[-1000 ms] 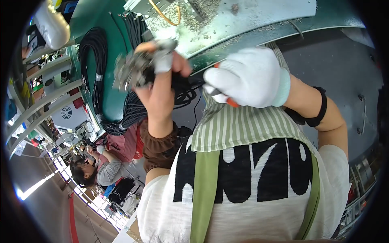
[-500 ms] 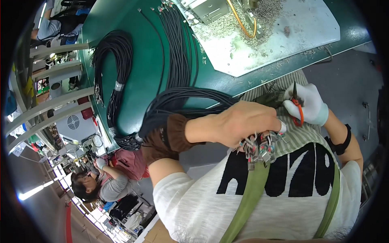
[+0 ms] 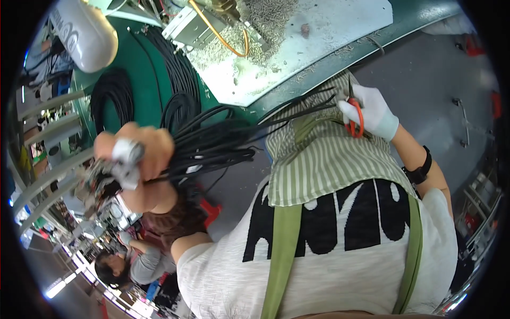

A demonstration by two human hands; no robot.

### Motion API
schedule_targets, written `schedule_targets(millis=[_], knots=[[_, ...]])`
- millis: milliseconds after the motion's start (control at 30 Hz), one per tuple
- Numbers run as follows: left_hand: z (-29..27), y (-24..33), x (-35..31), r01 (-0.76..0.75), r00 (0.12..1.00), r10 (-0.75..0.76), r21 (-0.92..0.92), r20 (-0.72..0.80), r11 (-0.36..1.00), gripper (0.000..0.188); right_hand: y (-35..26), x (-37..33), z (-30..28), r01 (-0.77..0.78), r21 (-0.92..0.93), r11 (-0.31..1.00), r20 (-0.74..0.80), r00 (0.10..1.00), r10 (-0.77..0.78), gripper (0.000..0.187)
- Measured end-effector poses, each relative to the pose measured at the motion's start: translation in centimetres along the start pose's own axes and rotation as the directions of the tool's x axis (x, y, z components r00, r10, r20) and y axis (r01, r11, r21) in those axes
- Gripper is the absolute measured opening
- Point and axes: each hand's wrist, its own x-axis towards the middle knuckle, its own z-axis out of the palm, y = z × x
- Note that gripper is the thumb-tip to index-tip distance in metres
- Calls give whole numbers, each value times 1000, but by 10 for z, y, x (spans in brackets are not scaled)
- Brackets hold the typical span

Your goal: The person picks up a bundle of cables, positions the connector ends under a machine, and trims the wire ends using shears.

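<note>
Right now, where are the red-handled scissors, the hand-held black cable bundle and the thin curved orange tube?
Red-handled scissors (image 3: 361,117): head view, handle loop.
Black cable bundle (image 3: 212,141): head view, cables' mid-length.
Curved orange tube (image 3: 214,32): head view, middle stretch.

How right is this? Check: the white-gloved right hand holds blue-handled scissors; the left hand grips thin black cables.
The colour is wrong: in the head view, the white-gloved right hand holds orange-red-handled scissors. The left hand does grip thin black cables.
</note>
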Motion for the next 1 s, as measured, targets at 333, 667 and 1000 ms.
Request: schedule_targets(millis=[333,667,1000], knots=[[93,-84,-7,421,862,-464,-222,-203,879,19,-95,4,-7,530,-477,701,72,818,-570,29],[132,-108,11,200,919,78,629,-386,751,28,-105,24,-16,228,162,960,336,902,-271,23],[97,-101,31,-376,921,136,747,365,549,32,-75,36,-31,-356,441,824,774,615,-148,30]])
